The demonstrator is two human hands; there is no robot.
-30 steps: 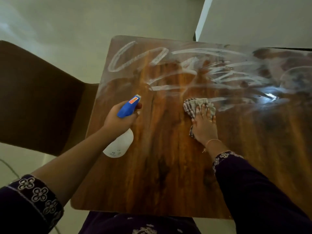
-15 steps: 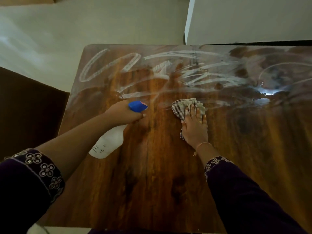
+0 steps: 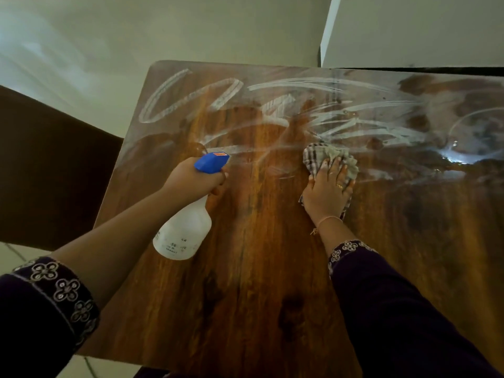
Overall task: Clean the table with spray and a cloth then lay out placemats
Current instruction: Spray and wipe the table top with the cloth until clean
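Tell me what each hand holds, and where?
The left hand grips the spray bottle by its neck, under the blue head. The right hand presses flat on the cloth.

Spray bottle (image 3: pixel 182 233) held above worktop (image 3: pixel 261 268) left of centre in left hand (image 3: pixel 195 181), cloth (image 3: pixel 324 159) on worktop to its right, right hand (image 3: pixel 327 189) flat on cloth, smears (image 3: pixel 286 110) behind both

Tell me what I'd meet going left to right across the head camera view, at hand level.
Dark brown chair → spray bottle gripped by the left hand → checked cloth pressed under the right hand → bright wet glare on the table.
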